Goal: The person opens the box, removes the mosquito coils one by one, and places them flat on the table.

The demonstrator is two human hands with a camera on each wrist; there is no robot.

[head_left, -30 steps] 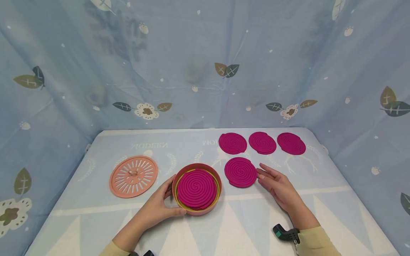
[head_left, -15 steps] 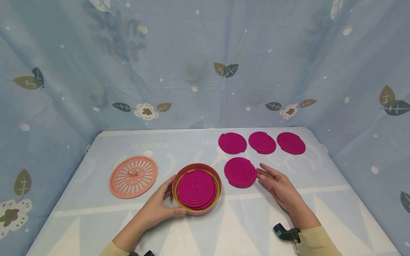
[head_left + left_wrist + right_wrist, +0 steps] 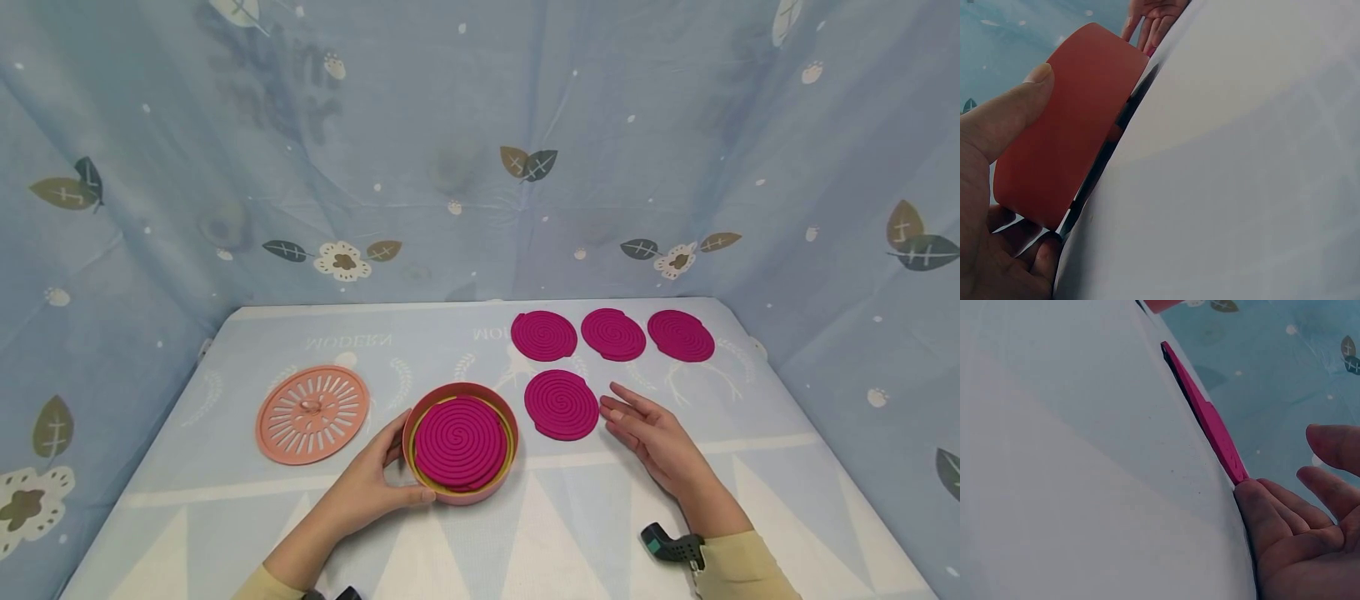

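Note:
A round reddish-pink tin (image 3: pixel 513 479) with a yellow inner rim stands on the table, a magenta spiral mosquito coil (image 3: pixel 459 442) lying inside it. My left hand (image 3: pixel 371 483) holds the tin from its left side, thumb at the front and fingers behind; in the left wrist view the thumb presses the red side wall (image 3: pixel 1079 125). Another mosquito coil (image 3: pixel 562 404) lies flat to the right of the tin. The fingertips of my right hand (image 3: pixel 656 442) are right at its right edge, fingers loosely extended and not gripping. In the right wrist view this coil (image 3: pixel 1216 431) appears edge-on.
Three more mosquito coils lie in a row at the back right, the leftmost coil (image 3: pixel 544 336) nearest the middle. A slotted pink lid (image 3: pixel 313 414) lies left of the tin. Patterned blue cloth (image 3: pixel 450 167) hangs behind the table and along both sides.

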